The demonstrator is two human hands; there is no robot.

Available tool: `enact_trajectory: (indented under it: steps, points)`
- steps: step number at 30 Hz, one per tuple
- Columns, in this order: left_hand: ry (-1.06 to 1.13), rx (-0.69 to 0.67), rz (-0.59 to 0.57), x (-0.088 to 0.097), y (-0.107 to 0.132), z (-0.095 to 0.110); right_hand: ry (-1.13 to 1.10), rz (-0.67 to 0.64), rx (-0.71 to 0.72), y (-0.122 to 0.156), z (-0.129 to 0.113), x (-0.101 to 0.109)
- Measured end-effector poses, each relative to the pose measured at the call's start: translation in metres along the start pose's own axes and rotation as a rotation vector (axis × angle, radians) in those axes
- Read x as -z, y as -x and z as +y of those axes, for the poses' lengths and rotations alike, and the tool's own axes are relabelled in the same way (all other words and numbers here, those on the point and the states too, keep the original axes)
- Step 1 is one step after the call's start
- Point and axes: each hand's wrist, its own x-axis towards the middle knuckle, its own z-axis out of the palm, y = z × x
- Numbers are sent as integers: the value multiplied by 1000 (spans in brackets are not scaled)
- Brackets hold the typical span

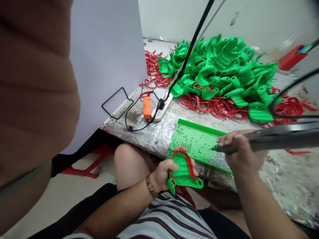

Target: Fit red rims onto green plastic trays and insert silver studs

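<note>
My left hand (165, 172) is closed around a green plastic scoop-shaped part (183, 171) with a red curved strip (189, 162) fitted along its rim, held over my lap at the table's edge. My right hand (239, 151) grips a grey electric screwdriver (274, 137) like a pen. Its tip points left onto a green perforated tray (194, 139) that lies on the table. A heap of small silvery screws (220, 161) rests in the tray's near right corner, just beside my right hand.
A big pile of green parts (224, 69) lies on red curved strips (219, 106) at the back of the table. An orange adapter (147, 108) and a white power strip (163, 106) sit left. A white board (107, 59) stands at the left edge. Black cables hang overhead.
</note>
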Motion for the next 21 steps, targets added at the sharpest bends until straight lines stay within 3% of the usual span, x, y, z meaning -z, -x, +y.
enact_trajectory:
  steps: [7, 21]
  points:
    - [15, -33, -26, -2, -2, 0, 114, -5, -67, 15, 38, 6]
    - [-45, -50, 6, -6, -4, 4, 202, 42, -142, 18, 52, 11]
